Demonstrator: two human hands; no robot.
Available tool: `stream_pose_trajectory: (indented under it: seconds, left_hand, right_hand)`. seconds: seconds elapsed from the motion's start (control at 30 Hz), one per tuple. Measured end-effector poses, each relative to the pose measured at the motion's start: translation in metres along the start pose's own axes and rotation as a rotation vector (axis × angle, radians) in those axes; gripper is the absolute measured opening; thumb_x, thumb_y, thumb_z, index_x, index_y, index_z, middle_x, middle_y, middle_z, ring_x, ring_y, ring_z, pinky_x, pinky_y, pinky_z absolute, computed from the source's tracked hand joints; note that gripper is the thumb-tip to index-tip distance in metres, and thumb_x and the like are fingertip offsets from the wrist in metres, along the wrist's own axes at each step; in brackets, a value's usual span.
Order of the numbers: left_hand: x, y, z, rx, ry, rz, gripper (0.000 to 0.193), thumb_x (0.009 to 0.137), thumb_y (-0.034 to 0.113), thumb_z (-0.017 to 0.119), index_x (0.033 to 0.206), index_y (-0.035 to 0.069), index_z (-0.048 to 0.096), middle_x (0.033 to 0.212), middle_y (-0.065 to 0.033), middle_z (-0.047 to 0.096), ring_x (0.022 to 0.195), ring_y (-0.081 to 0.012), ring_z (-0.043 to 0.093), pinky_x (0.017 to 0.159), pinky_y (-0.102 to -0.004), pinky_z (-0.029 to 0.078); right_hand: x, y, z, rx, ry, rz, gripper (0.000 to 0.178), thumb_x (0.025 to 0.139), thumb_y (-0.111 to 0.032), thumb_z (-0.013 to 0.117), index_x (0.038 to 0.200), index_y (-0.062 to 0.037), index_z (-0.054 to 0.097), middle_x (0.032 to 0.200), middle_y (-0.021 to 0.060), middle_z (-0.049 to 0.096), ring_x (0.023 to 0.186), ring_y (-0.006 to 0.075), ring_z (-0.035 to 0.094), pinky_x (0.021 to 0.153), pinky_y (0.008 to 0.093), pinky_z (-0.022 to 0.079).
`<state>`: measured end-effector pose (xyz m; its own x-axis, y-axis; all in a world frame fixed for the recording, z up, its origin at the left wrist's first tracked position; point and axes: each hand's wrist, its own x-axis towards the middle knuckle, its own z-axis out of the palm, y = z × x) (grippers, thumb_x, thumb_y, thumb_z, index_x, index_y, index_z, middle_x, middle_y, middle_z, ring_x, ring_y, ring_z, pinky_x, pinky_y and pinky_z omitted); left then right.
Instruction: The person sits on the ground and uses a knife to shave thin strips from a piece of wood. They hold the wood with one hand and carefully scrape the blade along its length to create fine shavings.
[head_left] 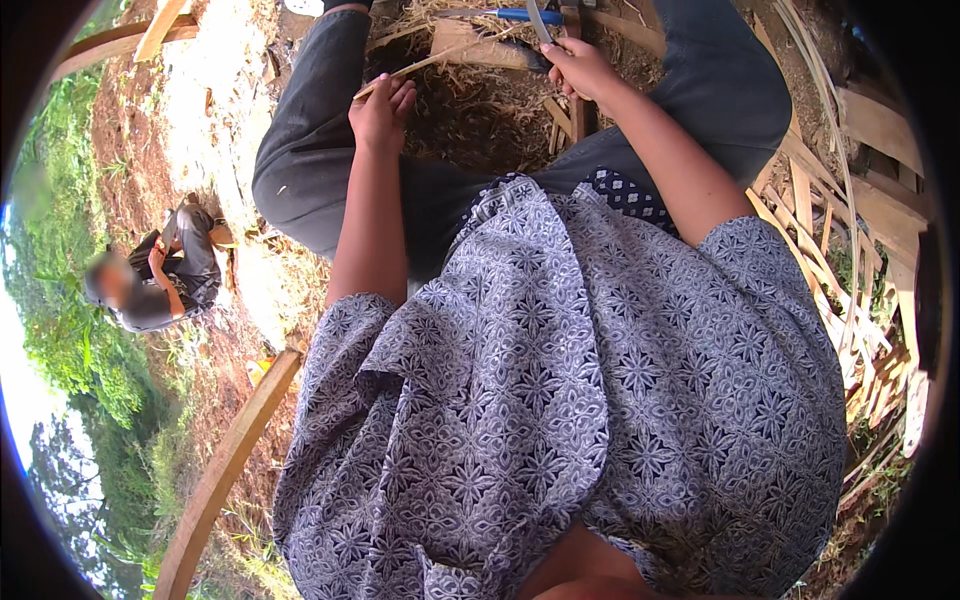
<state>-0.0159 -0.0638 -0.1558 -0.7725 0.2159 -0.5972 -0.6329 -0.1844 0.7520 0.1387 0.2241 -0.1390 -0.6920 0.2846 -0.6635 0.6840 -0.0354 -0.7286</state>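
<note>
And here the left hand (380, 112) has a thin pale strip (440, 63) pinched between thumb and forefinger, its other fingers curled loosely, the strip slanting up and away to the right, across a wooden block (485, 53) between the spread knees; over on the other side, the right hand (580, 70) has its fingers folded around a knife (539, 22), blade pointing away from the body, right by the strip's far end, though whether the two touch I cannot tell; just beyond lies a tool with a blue handle (517, 15), shavings scattered around it, while well off to the left another person (180, 262) sits on the ground
</note>
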Motion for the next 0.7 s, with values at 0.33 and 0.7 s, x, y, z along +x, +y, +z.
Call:
stream_pose_trajectory:
  seconds: [0.33, 0.7]
  left_hand:
    - [0.048, -0.029, -0.011, 0.192, 0.196, -0.287, 0.034, 0.084, 0.018, 0.081, 0.103, 0.001, 0.058, 0.085, -0.0048, 0.054, 0.069, -0.0188, 0.06, 0.056, -0.0294, 0.058]
    - [0.073, -0.06, -0.024, 0.853, 0.346, 0.026, 0.052, 0.082, 0.037, 0.066, 0.11, -0.007, 0.06, 0.098, -0.0186, 0.062, 0.091, -0.0397, 0.064, 0.09, -0.0516, 0.051]
  right_hand:
    - [0.021, 0.04, 0.009, -0.404, 0.203, -0.356, 0.058, 0.095, -0.025, 0.059, 0.149, -0.013, 0.044, 0.101, 0.0075, 0.071, 0.074, 0.0152, 0.064, 0.067, 0.0303, 0.052]
    - [0.024, 0.048, 0.023, -0.685, 0.034, -0.123, 0.057, 0.094, -0.033, 0.051, 0.148, -0.0177, 0.045, 0.133, 0.0219, 0.06, 0.121, 0.0387, 0.058, 0.102, 0.0438, 0.045]
